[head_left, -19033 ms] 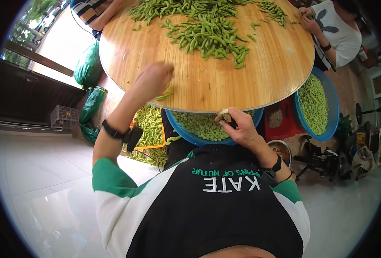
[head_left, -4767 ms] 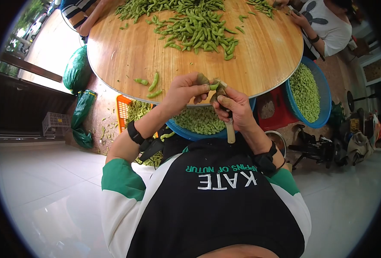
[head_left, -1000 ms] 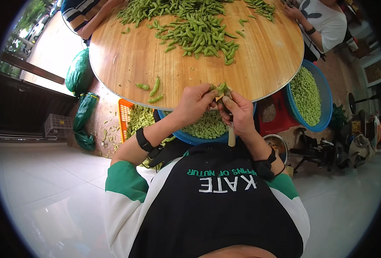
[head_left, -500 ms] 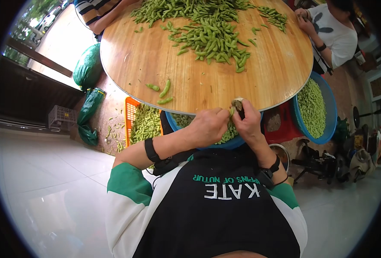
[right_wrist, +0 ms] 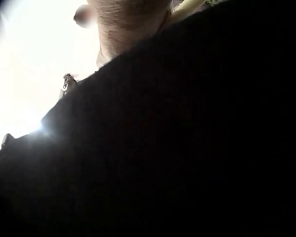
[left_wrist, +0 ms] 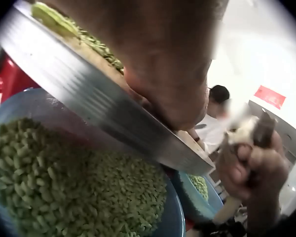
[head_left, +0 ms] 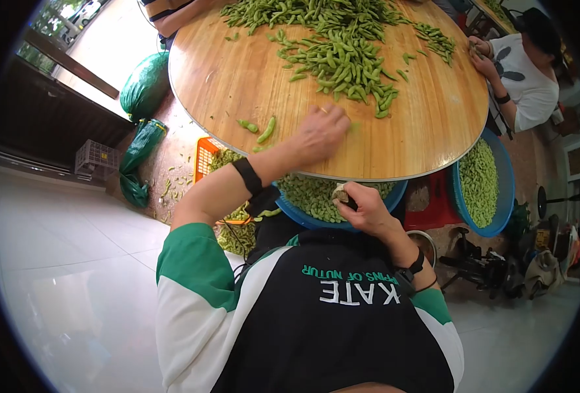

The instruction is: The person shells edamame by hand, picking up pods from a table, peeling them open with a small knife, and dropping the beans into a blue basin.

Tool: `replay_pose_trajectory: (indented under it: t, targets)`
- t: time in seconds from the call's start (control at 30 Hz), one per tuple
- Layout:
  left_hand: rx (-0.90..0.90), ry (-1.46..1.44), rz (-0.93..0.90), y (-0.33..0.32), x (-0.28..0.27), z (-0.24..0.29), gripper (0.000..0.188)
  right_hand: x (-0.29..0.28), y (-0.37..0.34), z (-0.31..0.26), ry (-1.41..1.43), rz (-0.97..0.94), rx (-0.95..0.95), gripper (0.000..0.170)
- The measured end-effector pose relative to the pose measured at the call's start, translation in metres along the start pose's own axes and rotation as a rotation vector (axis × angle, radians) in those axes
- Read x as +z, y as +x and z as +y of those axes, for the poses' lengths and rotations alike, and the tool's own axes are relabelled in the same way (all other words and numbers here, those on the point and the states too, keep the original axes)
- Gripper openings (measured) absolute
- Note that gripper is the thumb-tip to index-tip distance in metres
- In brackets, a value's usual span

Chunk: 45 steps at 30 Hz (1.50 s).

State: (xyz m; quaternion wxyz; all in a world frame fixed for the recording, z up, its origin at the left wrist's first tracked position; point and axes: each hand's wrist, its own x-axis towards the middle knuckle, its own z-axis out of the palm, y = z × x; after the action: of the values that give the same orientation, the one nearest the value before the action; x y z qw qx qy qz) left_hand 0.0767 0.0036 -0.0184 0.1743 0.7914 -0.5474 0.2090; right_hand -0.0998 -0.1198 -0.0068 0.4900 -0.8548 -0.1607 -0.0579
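My left hand (head_left: 320,134) is over the round wooden table, at the near edge of the pile of edamame pods (head_left: 342,62). It is blurred, with its fingertips turned down and away; I cannot tell whether they hold a pod. Several loose pods (head_left: 265,130) lie left of it. Below the table's front edge, my right hand (head_left: 367,209) curls its fingers round a tool whose pale handle (left_wrist: 229,210) sticks out under the fist in the left wrist view. The tool's other end is hidden. A dark cover (left_wrist: 264,129) is on that hand's thumb. Dark cloth fills most of the right wrist view.
A blue basin (head_left: 316,203) of shelled beans stands under the table's metal rim (left_wrist: 89,94). An orange crate (head_left: 205,157) of pods is at left. Another blue basin (head_left: 476,183) of beans is at right, near a red stool (head_left: 427,203). Another person (head_left: 522,78) sits at far right.
My hands were together at the table's front edge with a pod between them. Now the left hand has moved forward over the table; the right stays low by the basin.
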Motion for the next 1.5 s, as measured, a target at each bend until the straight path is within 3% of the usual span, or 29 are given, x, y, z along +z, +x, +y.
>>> replay_pose_trajectory:
  t: [0.07,0.2,0.27,0.33,0.4,0.47,0.5,0.57,0.63,0.7,0.73,0.83,0.93,1.03,1.07,1.17,1.27,1.37,1.43,1.5]
  targets:
    - [-0.030,0.016,0.014,-0.011,-0.006,-0.025,0.014,0.001,-0.001,0.001,-0.014,-0.002,-0.012,0.016]
    - [-0.299,0.322,-0.107,-0.062,-0.049,-0.058,0.014,-0.005,-0.003,0.005,-0.028,0.042,-0.010,0.016]
    - [-0.464,0.335,-0.082,-0.103,-0.071,-0.075,0.014,-0.007,-0.004,0.005,-0.005,0.048,0.000,0.016]
    - [-0.520,0.461,-0.045,-0.152,-0.088,-0.088,0.014,-0.008,-0.005,0.007,0.021,0.063,0.015,0.016]
    - [-0.579,0.477,-0.237,-0.178,-0.126,-0.079,0.014,-0.008,-0.005,0.008,0.054,0.041,0.039,0.015]
    - [-0.894,0.515,-0.757,-0.196,-0.149,-0.072,0.019,-0.008,-0.005,0.005,0.097,0.042,0.056,0.015]
    - [-0.889,0.520,-0.754,-0.195,-0.154,-0.067,0.019,-0.009,-0.004,0.005,0.136,0.035,0.072,0.015]
    - [-0.718,0.594,-0.483,-0.190,-0.162,-0.061,0.022,-0.009,-0.002,0.005,0.154,0.022,0.063,0.016]
    - [-0.538,0.461,-0.243,-0.154,-0.149,-0.060,0.024,-0.007,-0.001,0.005,0.166,0.009,0.055,0.016]
    - [-0.319,0.124,-0.135,-0.102,-0.133,-0.048,0.027,-0.004,0.001,0.005,0.122,0.028,-0.046,0.017]
    - [-0.364,-0.007,-0.129,-0.079,-0.114,-0.046,0.025,-0.004,0.001,0.004,0.114,0.033,-0.048,0.017]
    - [-0.278,-0.153,-0.104,-0.019,-0.062,-0.065,0.019,-0.007,-0.005,-0.004,0.154,-0.017,0.069,0.018]
    - [-0.360,-0.040,-0.078,0.014,-0.019,-0.100,0.018,-0.010,-0.014,-0.005,0.252,0.037,0.179,0.020]
    - [-0.681,-0.027,-0.225,0.022,-0.006,-0.115,0.020,-0.016,-0.019,-0.006,0.317,0.101,0.227,0.025]
    - [-0.677,-0.029,-0.227,0.019,-0.007,-0.117,0.020,-0.019,-0.019,-0.007,0.317,0.105,0.229,0.025]
    - [-0.632,-0.057,-0.211,-0.005,-0.012,-0.111,0.019,-0.024,-0.018,-0.005,0.724,0.114,0.438,0.033]
    - [-0.610,-0.094,-0.081,-0.024,-0.026,-0.087,0.015,-0.018,-0.005,-0.002,0.861,0.148,0.368,0.036]
    - [-0.733,-0.272,-0.064,-0.027,-0.044,-0.049,0.014,-0.016,0.012,-0.001,0.935,0.161,0.383,0.038]
    - [-0.876,-0.970,-0.089,-0.028,-0.054,-0.019,0.015,-0.013,0.020,0.004,1.020,0.158,0.373,0.040]
    - [-0.868,-1.160,-0.105,-0.024,-0.060,0.009,0.015,-0.009,0.026,0.006,1.047,0.176,0.389,0.037]
